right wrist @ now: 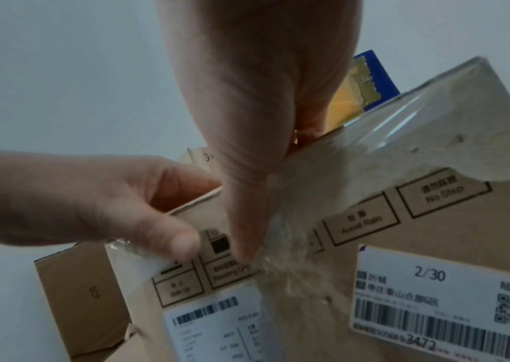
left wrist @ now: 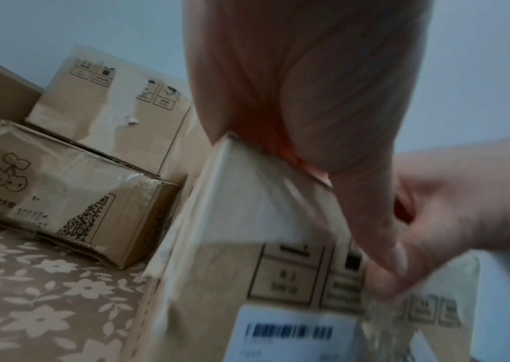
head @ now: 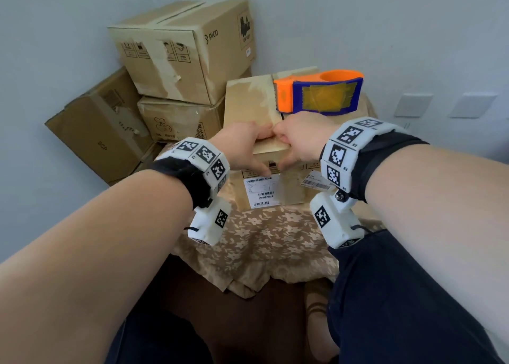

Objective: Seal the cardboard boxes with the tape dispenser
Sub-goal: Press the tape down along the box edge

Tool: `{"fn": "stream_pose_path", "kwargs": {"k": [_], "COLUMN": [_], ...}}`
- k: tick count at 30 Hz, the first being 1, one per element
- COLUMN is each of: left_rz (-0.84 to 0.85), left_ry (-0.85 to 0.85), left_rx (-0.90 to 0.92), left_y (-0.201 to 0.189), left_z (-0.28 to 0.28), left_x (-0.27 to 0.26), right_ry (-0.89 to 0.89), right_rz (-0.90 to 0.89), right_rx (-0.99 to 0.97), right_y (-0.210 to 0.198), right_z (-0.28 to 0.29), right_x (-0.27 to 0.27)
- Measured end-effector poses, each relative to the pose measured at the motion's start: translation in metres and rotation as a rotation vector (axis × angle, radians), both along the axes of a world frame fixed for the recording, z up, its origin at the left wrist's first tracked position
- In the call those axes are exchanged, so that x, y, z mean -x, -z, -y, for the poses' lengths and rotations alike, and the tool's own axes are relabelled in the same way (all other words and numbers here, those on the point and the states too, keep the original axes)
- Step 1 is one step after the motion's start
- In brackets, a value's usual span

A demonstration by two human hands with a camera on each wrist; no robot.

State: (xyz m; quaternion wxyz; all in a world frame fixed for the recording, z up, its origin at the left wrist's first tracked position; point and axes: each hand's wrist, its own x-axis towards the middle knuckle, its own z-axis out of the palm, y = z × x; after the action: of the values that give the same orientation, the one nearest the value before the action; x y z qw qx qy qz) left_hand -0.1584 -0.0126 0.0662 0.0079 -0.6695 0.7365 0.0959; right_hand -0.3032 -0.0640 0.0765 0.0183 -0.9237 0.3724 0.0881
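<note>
A cardboard box (head: 248, 101) with white shipping labels stands on the flowered tablecloth. The orange and blue tape dispenser (head: 319, 93) rests on its top at the back right, held by neither hand. My left hand (head: 256, 154) and right hand (head: 285, 150) sit side by side at the near top edge. Each grips that edge, fingers on top and thumb down the front. In the right wrist view my right thumb (right wrist: 244, 208) presses clear tape (right wrist: 294, 245) onto the front face, and the left thumb (right wrist: 173, 235) holds a tape piece beside it.
More cardboard boxes are stacked at the back left: a large one (head: 181, 49) on a smaller one (head: 179, 121), and another (head: 102, 126) leaning against them. The tablecloth (head: 261, 239) hangs over the near table edge. Walls close in behind and right.
</note>
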Motion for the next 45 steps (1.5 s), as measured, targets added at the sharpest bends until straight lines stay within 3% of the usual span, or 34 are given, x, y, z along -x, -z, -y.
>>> {"fn": "stream_pose_path", "kwargs": {"k": [5,21,27,34,40,45], "left_rz": [-0.072,0.31,0.23,0.408,0.534,0.461], "left_ry": [-0.016,0.153,0.143,0.112,0.011,-0.124], "left_rx": [0.018,-0.111,-0.175,-0.293,-0.371,-0.231], "left_y": [-0.007,-0.012,-0.021,-0.03,-0.029,-0.034], "left_z": [-0.005,-0.01,-0.016,-0.005,0.003,-0.007], "left_x": [-0.018,-0.024,-0.022,-0.012,-0.013,-0.024], "right_ry": [0.047,0.059,0.071,0.069,-0.002,0.033], "right_rz": [-0.062,-0.092,-0.107,-0.06,0.102,0.372], "right_rx": [0.006,0.05,0.056,0.07,-0.001,-0.09], "right_y": [0.001,0.002,0.002,0.004,-0.002,-0.022], "right_z": [-0.003,-0.007,-0.01,-0.01,-0.01,-0.002], "right_x": [-0.007,-0.011,-0.012,-0.01,0.0,0.018]}}
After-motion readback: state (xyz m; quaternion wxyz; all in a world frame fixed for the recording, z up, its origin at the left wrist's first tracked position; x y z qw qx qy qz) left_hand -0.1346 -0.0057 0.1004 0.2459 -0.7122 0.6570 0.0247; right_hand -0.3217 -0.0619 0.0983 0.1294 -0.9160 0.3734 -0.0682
